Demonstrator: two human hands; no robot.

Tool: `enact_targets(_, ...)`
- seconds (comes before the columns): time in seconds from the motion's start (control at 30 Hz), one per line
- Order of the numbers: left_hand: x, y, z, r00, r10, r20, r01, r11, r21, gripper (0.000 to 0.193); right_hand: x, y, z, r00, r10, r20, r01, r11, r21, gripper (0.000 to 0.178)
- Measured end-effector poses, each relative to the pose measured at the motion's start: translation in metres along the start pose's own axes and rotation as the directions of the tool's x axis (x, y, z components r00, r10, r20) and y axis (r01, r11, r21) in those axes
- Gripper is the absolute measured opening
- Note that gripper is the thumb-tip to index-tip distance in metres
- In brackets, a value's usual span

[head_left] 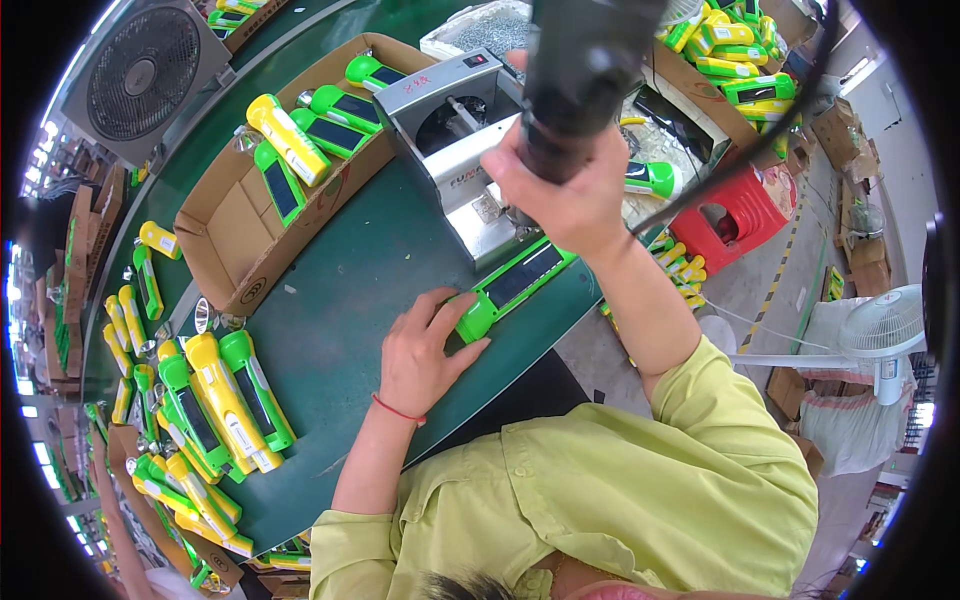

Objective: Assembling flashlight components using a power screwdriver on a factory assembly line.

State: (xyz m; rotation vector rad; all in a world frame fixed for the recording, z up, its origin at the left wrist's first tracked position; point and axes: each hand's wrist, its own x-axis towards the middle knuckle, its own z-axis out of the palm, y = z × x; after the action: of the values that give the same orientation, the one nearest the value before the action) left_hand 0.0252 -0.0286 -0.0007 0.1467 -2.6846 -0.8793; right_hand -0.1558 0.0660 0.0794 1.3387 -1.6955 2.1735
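Just right of the frame's centre, a green torch (520, 278) lies aslant on the desk (330, 350), its dark panel facing up and its far end close to the grey machine (445, 130). It looks light and stiff, likely hollow plastic; the smooth shell may slip a little, and the panel is probably the part most easily scratched. The sides of the wider end seem the best place to hold it, clear of the panel.

At that end, the left hand (418, 345) sits palm down, fingers bent over the far side and thumb along the near one, in a moderately narrow, light hold. Towards the upper right, the right hand (580, 200) is wrapped round a thick black tool (575, 90), forearm slanting up from the yellow-green sleeve (715, 400).
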Motion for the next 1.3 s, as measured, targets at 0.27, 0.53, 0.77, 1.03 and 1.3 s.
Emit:
enact_targets(0.27,0.003,0.004,0.013,0.998,0.045,-0.046,-0.046,0.999,-0.016,0.048,-0.023,-0.017,0.006,0.981,0.171,-0.094,-0.147,0.964,0.222,0.039)
enact_targets(0.53,-0.003,0.0,0.021,0.991,0.051,-0.125,-0.053,0.998,-0.015,0.046,-0.037,-0.01,0.028,0.975,0.219,-0.041,-0.205,0.955,0.216,0.043)
enact_targets(0.77,-0.003,0.0,0.021,0.994,-0.027,-0.109,0.014,0.993,-0.115,0.046,-0.052,0.006,0.041,0.977,0.21,-0.036,-0.208,0.977,0.052,0.051)
enact_targets(1.03,-0.002,0.003,0.013,0.997,-0.032,-0.066,0.026,0.996,-0.09,0.046,-0.056,0.011,0.047,0.979,0.157,-0.132,-0.154,0.987,0.033,0.056)
enact_targets(1.3,-0.003,-0.001,0.019,0.987,0.064,-0.15,-0.072,0.996,-0.048,0.045,-0.024,-0.015,-0.003,0.909,-0.08,-0.408,0.141,0.983,0.122,0.058)
